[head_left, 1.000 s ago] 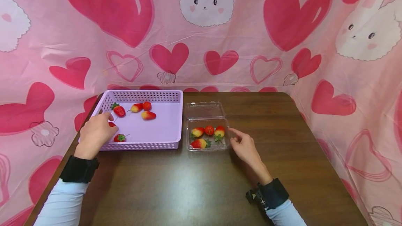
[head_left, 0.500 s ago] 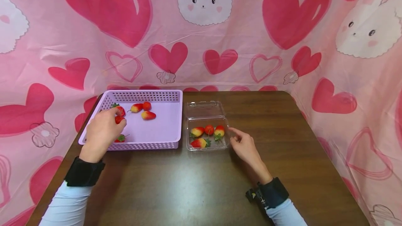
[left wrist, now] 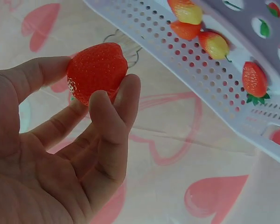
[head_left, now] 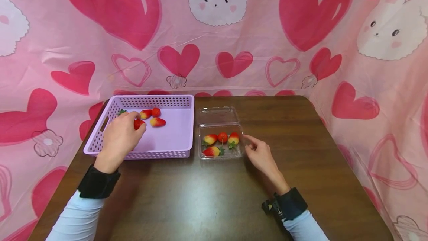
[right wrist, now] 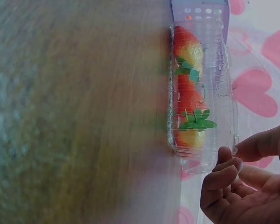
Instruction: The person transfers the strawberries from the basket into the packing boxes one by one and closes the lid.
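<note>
My left hand pinches a red strawberry between thumb and fingertips, raised over the lilac basket. Inside that basket lie red-and-yellow strawberries and a small round red fruit; a leafy strawberry is partly hidden behind my left hand. My right hand pinches the right rim of a clear plastic box. Several strawberries with green leaves and a round red fruit sit in the box, whose hinged lid is folded back.
A brown wooden table bears the basket and the box side by side, with a narrow gap between them. Behind it and at the sides hangs a pink curtain with hearts and rabbits.
My left hand has lifted a red strawberry from the basket's left side and moved right and up with it. The right hand and the box have stayed in place.
</note>
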Demonstrator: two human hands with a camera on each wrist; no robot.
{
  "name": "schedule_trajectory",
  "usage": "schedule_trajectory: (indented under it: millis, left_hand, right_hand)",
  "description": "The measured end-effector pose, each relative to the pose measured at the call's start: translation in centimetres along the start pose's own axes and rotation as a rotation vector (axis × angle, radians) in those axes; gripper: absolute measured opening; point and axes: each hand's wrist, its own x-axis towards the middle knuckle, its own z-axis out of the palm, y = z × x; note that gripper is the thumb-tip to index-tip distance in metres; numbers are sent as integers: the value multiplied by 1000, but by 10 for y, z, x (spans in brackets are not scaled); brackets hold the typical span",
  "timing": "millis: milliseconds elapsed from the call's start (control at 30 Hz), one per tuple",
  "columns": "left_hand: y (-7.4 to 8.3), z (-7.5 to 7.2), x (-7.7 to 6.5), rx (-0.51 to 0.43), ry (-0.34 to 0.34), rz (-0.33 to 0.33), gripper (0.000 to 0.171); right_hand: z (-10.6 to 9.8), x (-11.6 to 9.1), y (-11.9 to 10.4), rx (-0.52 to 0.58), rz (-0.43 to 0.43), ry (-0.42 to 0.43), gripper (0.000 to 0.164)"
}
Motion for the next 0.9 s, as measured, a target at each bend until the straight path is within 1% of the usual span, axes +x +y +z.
schedule_trajectory:
  millis: [100,200,367,533,733,900]
  left_hand:
    - [3,2,0,-3,5,21,43]
    - [4,4,-1,-24,-9,39,45]
    - [7,7,-3,-49,-24,49,47]
    - [14,10,-3,-82,-17,59,42]
    - [23,18,-1,-140,-10,94,38]
    - [34,23,-1,-123,-20,114,40]
  right_hand:
    - [0,0,0,-2,1,-2,44]
    - [0,0,0,-9,-5,5,44]
    - [0,0,1,-15,-14,13,45]
    - [0,0,0,-17,-10,12,44]
    - [0,-1,-1,-11,-11,19,45]
    - [1,-1,0,-3,-3,11,44]
